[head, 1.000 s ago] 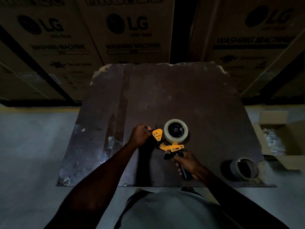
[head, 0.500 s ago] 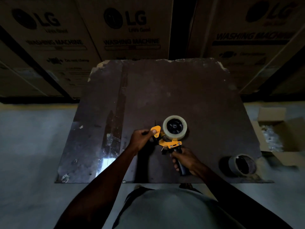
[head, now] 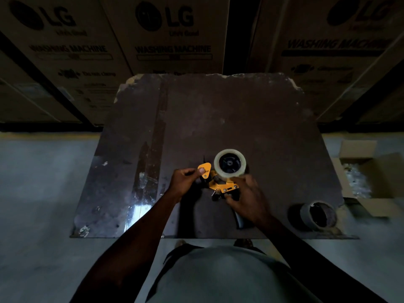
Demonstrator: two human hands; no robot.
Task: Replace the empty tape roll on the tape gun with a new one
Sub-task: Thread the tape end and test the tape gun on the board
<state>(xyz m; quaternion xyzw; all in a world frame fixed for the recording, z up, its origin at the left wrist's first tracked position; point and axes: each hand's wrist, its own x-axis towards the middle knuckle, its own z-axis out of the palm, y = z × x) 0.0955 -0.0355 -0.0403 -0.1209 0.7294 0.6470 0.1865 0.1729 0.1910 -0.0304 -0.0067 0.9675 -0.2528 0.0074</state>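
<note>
L hand [head: 185,182] pinching gun [head: 223,186] front flap, R hand [head: 247,200] wrapped round its frame; new roll [head: 230,164] btwn hands looks light, slick—grip by rim.

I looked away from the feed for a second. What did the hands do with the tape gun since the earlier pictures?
The right hand slid up off the black handle to the tape gun body, just under the new tape roll. The left hand kept its pinch on the yellow front flap. The new roll stayed on the hub, and the empty roll stayed at the table's near right corner.
</note>
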